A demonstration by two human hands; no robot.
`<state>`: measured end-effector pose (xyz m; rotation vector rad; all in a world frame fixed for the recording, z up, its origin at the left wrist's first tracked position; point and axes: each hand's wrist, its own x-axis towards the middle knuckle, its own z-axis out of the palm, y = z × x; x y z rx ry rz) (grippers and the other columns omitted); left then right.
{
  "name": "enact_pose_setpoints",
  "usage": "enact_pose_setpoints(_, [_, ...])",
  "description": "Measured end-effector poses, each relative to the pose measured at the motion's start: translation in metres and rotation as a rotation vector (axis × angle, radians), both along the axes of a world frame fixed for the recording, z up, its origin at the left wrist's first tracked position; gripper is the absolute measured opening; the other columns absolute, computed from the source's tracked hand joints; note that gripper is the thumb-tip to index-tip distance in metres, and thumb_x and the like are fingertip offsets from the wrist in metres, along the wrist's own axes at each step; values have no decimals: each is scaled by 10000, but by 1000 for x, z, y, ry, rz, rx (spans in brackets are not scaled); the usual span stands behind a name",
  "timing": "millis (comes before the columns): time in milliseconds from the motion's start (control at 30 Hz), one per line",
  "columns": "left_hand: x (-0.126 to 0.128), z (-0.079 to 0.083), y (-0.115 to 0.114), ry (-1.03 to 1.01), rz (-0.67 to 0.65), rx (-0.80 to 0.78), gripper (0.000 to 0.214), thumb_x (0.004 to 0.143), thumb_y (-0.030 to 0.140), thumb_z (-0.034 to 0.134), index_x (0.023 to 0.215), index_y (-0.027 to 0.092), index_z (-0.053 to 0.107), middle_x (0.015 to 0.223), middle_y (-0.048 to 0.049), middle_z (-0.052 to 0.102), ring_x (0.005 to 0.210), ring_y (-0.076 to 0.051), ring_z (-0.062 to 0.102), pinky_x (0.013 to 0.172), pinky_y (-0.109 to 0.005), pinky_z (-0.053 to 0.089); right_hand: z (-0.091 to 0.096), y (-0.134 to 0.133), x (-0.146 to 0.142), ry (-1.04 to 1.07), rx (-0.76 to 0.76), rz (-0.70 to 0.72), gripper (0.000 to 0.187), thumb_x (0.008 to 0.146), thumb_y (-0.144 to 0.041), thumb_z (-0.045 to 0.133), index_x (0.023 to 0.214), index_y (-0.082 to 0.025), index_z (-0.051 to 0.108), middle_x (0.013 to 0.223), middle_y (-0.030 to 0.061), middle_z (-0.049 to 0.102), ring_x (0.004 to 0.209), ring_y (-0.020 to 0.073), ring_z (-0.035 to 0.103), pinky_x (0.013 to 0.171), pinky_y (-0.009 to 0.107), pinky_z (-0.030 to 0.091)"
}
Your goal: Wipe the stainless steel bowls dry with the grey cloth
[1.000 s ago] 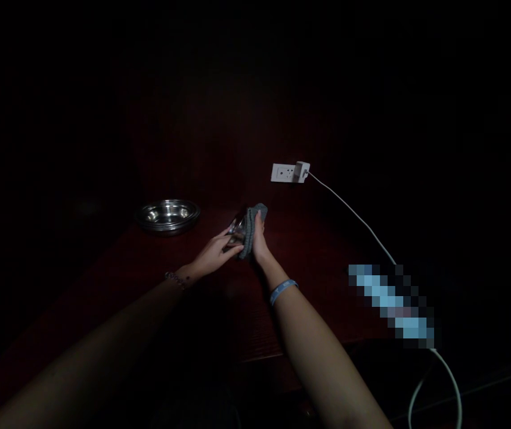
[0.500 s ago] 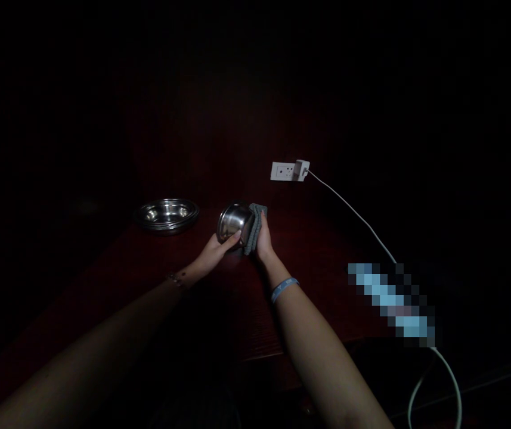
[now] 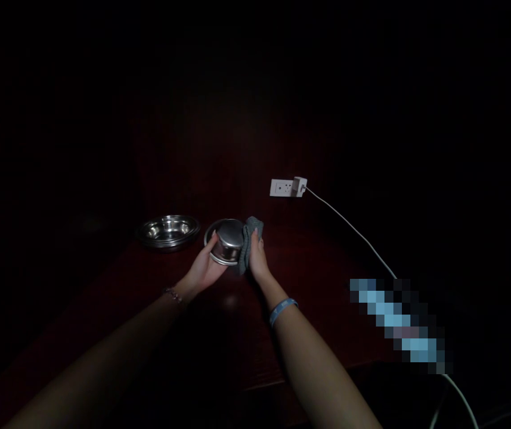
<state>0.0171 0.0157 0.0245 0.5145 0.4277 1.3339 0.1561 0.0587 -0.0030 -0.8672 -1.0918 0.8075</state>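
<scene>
Darkness fills most of my head view, with dim light on a deep red wall (image 3: 237, 149) and the dark red worktop (image 3: 322, 313) in front of it. Near the middle, between both hands, I have the metal bowl (image 3: 231, 233), tipped so that its shiny base and side face me and its open side turns away. On my left hand (image 3: 204, 268), the fingers grasp the bowl, thumb laid against its outer side, the others mostly hidden under the rim. My right hand (image 3: 257, 257) has its fingers closed on a folded grey cloth (image 3: 244, 250), which touches the bowl's right side. Whether the bowl meets the worktop, I cannot tell. To its left, well within my view, sits a stack of shallow metal dishes (image 3: 168, 245), just apart from it. On the wall I see a white socket (image 3: 279, 188) with a charger (image 3: 300, 186) plugged in; its white cable (image 3: 362, 235) runs down rightward to a pixelated bluish patch (image 3: 393, 322) whose contents I cannot make out.
</scene>
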Motion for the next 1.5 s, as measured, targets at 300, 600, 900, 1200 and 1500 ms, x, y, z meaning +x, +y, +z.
enact_pose_setpoints(300, [-3,1,1,-103,62,-90,351,1088,229,579,1411,197,711,1031,-61,864,922,-206,824,1020,-342,639,8,-22,-1,-555,286,-179,654,1105,-578,391,1556,-144,584,1623,203,600,1593,368,488,1349,615,344])
enact_pose_setpoints(600, [0,2,1,-79,82,-127,472,1130,285,479,1575,191,603,1053,-61,860,887,-170,822,1004,-283,633,23,-47,-14,-1055,489,-84,589,1067,-360,532,1616,-147,519,1749,175,463,1667,301,383,1400,597,249])
enact_pose_setpoints(900, [17,9,-15,9,73,-157,514,1160,369,352,1546,163,621,1078,-113,861,1160,-243,810,1091,-346,615,34,-50,-7,-1107,482,-80,524,1016,-326,604,1513,-166,636,1600,148,645,1595,279,494,1397,530,280])
enact_pose_setpoints(1200, [16,-9,-13,147,-3,17,478,1000,318,717,1461,196,692,1298,-118,831,1322,-291,744,1228,-424,526,37,-47,-6,-885,314,-158,360,982,-279,598,1316,-248,726,1423,94,754,1429,274,635,1355,521,353])
enact_pose_setpoints(1500, [16,-10,-14,181,31,82,591,836,119,874,1407,185,738,1264,-114,844,1270,-296,769,1185,-394,552,42,-47,-6,-812,197,-169,307,1005,-299,583,1267,-237,731,1348,94,771,1336,279,678,1335,522,336])
